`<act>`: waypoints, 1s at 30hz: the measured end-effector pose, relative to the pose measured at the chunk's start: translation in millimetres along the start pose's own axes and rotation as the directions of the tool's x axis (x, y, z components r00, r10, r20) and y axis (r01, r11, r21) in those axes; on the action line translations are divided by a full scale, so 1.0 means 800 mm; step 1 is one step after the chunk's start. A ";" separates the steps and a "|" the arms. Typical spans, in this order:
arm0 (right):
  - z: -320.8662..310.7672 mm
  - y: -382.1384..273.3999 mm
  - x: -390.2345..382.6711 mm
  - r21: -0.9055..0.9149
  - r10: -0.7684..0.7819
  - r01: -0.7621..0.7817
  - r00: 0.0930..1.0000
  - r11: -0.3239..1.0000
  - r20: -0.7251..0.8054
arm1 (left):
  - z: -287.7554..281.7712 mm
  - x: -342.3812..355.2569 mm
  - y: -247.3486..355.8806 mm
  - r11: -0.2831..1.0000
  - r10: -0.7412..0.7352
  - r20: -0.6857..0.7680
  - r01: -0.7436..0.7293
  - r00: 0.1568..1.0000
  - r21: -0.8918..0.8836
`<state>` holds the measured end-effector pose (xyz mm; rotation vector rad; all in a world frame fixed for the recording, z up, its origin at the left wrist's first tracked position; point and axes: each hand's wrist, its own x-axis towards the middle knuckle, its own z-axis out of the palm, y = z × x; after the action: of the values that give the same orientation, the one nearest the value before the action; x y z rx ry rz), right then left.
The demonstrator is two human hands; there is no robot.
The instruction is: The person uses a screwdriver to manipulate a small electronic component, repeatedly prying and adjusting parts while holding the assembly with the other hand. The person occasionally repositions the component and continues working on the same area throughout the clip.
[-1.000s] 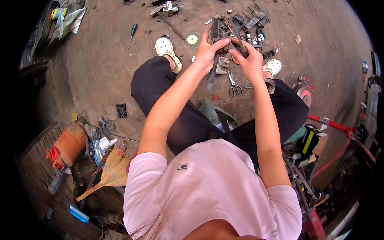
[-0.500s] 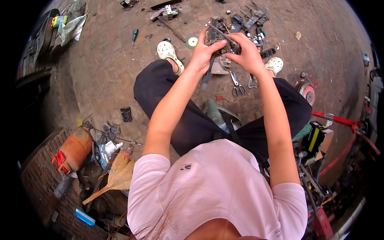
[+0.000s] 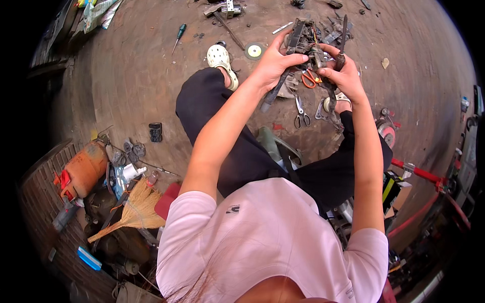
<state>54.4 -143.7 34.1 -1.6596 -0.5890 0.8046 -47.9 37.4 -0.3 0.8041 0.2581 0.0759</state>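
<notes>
My left hand point(image 3: 277, 64) grips a dirty black part with wires and connectors point(image 3: 301, 38), thumb laid along its near side. A thick black cable point(image 3: 274, 94) hangs from it toward me. My right hand point(image 3: 348, 78) is closed round the handle of a screwdriver-like tool point(image 3: 344, 36), whose dark, narrow shaft points away from me. The fingertips of that hand also touch the right end of the wired part. Below the hands lie orange-handled scissors point(image 3: 308, 79) and grey-handled scissors point(image 3: 301, 112) on the floor.
A yellow-centred disc point(image 3: 253, 51), a hammer point(image 3: 229, 30) and a green-handled screwdriver point(image 3: 179, 38) lie to the left. Loose dark parts point(image 3: 334, 31) are scattered beyond my hands. A red metal bar point(image 3: 415, 170) stands at right; a straw broom point(image 3: 136, 207) and rusty orange cylinder point(image 3: 88, 169) at left.
The tool lay across the wired part before; now it stands pointing away in my right hand. Both hands and the part appear farther right in view, with the hands farther apart.
</notes>
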 end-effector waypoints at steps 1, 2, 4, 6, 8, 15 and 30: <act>-0.004 0.000 0.002 0.018 0.029 -0.029 1.000 0.999 0.011 | 0.001 0.002 0.001 1.000 0.006 -0.006 -0.006 1.000 0.003; -0.006 0.001 0.004 0.034 0.028 -0.029 0.999 0.999 0.017 | 0.002 0.004 0.001 1.000 0.008 -0.017 -0.007 1.000 0.012; -0.010 0.006 0.009 0.064 0.027 -0.029 0.999 0.998 0.028 | 0.003 0.008 0.000 1.000 0.009 -0.039 -0.008 0.999 0.030; -0.012 0.014 0.015 0.030 0.014 -0.015 1.000 0.999 0.026 | 0.003 0.011 -0.004 0.998 0.012 -0.074 -0.008 0.997 0.065; -0.015 0.027 0.018 -0.056 -0.010 0.011 1.000 0.998 0.020 | 0.001 0.016 -0.015 0.993 0.006 -0.103 0.006 0.995 0.114; 0.012 0.034 0.000 -0.299 -0.150 0.095 0.975 0.950 -0.167 | 0.020 0.014 -0.036 0.937 0.157 -0.205 -0.080 0.966 0.340; -0.058 0.042 -0.016 -0.274 -0.026 0.008 0.998 0.962 -0.060 | 0.061 0.027 -0.049 0.874 0.182 -0.101 -0.114 0.978 0.472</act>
<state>80.3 -189.9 10.0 -1.9221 -0.6940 0.6779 -15.9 -20.6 -0.1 1.3018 0.3567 0.2231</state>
